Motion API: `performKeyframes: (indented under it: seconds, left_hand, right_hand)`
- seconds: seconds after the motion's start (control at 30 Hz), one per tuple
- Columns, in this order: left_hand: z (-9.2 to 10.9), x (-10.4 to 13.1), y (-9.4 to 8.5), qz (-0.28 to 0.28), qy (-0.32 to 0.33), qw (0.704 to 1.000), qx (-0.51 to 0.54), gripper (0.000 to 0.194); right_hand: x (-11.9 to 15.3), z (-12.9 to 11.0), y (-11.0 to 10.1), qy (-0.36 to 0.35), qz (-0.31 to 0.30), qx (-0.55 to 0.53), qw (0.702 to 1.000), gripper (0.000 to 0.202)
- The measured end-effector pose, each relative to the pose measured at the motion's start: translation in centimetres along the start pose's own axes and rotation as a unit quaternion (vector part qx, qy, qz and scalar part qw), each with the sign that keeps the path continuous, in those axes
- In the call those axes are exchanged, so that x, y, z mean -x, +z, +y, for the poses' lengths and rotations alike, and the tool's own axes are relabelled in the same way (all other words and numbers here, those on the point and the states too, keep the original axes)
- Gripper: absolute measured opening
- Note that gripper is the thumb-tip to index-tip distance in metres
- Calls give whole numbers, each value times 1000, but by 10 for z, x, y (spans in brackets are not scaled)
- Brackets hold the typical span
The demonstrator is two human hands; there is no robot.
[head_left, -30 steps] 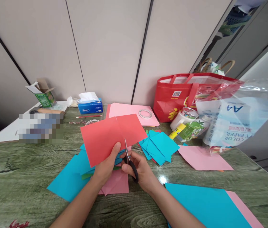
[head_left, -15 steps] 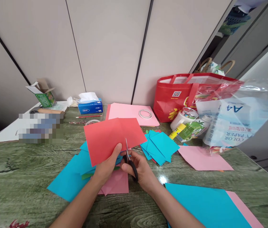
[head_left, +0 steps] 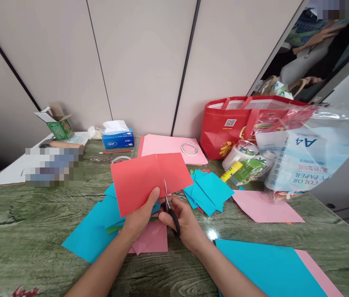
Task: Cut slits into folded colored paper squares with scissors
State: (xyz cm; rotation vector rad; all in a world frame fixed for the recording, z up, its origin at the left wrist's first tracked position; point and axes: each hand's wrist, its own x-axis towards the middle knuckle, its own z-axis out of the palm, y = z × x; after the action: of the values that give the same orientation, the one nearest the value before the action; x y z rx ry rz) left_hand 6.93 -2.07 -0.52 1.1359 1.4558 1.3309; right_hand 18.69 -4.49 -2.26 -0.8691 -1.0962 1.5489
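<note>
A red paper sheet (head_left: 143, 181) with a crease down it is held up over the table by my left hand (head_left: 142, 216), its thumb on the near edge. My right hand (head_left: 179, 218) has its fingers in the handles of black scissors (head_left: 173, 220). The scissor blades point up at the sheet's near edge, just right of my left thumb. Below my left hand lie blue sheets (head_left: 84, 233) and pink paper (head_left: 154, 239). Small blue pieces (head_left: 210, 192) are piled right of the red sheet.
A tissue box (head_left: 118, 139), a pink stack (head_left: 171, 146) with a ring on it and a red bag (head_left: 224, 136) stand along the wall. At right are a glue stick (head_left: 232, 171), a plastic paper bag (head_left: 307, 161) and large blue sheets (head_left: 264, 264). A person shows through the doorway.
The red sheet has shifted slightly right and its crease shows more clearly. Both hands have barely moved. A person has come into view in the doorway.
</note>
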Motion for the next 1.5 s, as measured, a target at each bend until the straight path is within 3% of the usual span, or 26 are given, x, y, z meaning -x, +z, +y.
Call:
performKeyframes:
  seconds: [0.9,1.1,1.5]
  left_hand:
    - [-3,0,-1,-21,-1,999,-26,32]
    - [4,3,1,-27,-20,999,-36,35]
    - [10,8,4,-34,-66,997,14,37]
  right_hand:
    - [0,4,1,18,26,11,999,31]
    - [-2,5,0,-9,41,-29,999,42]
    - [-1,5,1,-23,47,-24,998,39]
